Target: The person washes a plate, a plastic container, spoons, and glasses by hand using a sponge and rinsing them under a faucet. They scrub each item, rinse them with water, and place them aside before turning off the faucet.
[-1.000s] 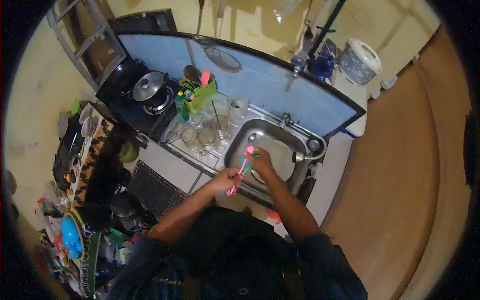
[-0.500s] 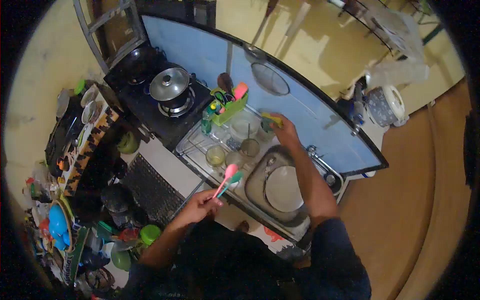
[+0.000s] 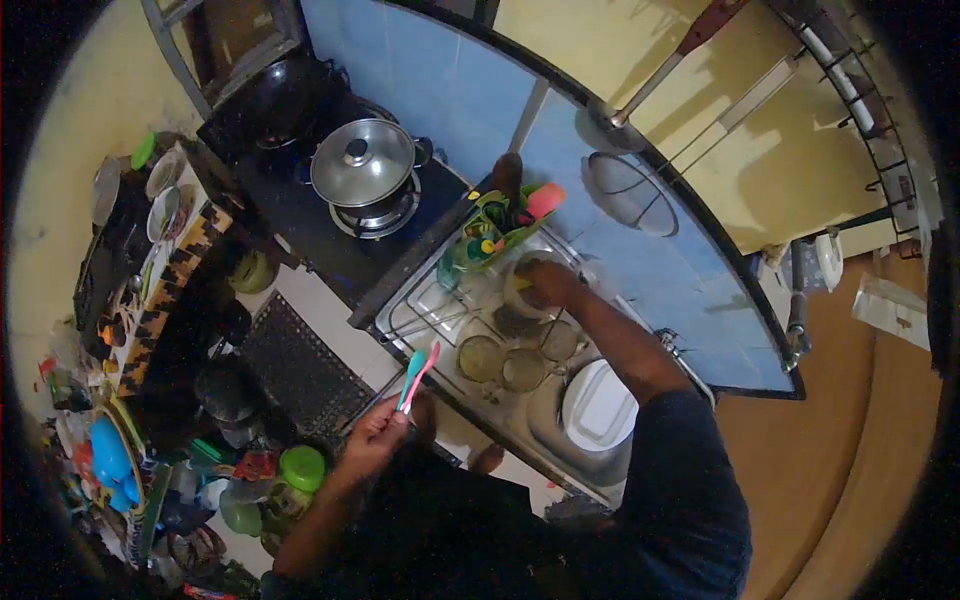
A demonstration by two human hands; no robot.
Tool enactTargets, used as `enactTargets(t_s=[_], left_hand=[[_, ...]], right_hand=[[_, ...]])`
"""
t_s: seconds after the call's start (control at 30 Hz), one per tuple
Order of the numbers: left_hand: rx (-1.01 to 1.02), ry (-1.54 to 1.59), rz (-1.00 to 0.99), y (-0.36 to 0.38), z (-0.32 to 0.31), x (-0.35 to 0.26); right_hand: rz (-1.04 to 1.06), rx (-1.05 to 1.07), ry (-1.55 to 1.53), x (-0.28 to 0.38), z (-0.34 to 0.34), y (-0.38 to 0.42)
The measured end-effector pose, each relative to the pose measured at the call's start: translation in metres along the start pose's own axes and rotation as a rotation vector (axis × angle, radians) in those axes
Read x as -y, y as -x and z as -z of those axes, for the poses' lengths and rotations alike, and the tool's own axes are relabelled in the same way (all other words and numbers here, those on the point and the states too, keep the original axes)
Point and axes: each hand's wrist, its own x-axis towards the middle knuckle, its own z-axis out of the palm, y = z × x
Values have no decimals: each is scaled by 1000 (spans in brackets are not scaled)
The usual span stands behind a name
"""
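My left hand (image 3: 372, 437) is closed around the handles of two small spoons, a teal spoon (image 3: 414, 365) and a pink spoon (image 3: 428, 366), whose heads point up in front of the sink counter. My right hand (image 3: 548, 284) reaches down to a pale bowl (image 3: 520, 268) on the drainboard. A bit of yellow sponge (image 3: 524, 284) shows at its fingers, which are dark and partly hidden. Just below that hand stand several glasses, among them a glass mug (image 3: 480, 358) and another glass (image 3: 523, 369). A white lid-like dish (image 3: 600, 405) lies in the sink basin.
A lidded pot (image 3: 363, 165) sits on the black stove at left. A green utensil holder (image 3: 505, 235) and a green bottle (image 3: 449, 270) stand behind the drainboard. The faucet (image 3: 668, 342) is right of my forearm. A strainer (image 3: 632, 195) hangs on the wall.
My right hand has lowered the sponge from near the tiled wall to the bowl. The spoons have shifted left in view and tilted more upright. The head view has moved closer to the counter.
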Motion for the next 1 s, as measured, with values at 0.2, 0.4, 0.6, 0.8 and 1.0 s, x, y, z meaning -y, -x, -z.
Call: enactTargets(t_s=[0.2,0.4,0.6,0.8,1.0], left_hand=[[130,124,118,-27,-26,-21],[187,304,190,-48,-75,-29],[153,10,-58,-50,-149,-7],[226,-63,-94,-37,-226,20],[225,8,-66,-13,-265,33]], right_hand=[[-67,201,280,-15,-19,-9],[-252,-245,-107,24,94,63],[-334,-454,-762,111,149,181],[-334,-603,-193,127,77,241],[-282,-726,-369,121,51,295]])
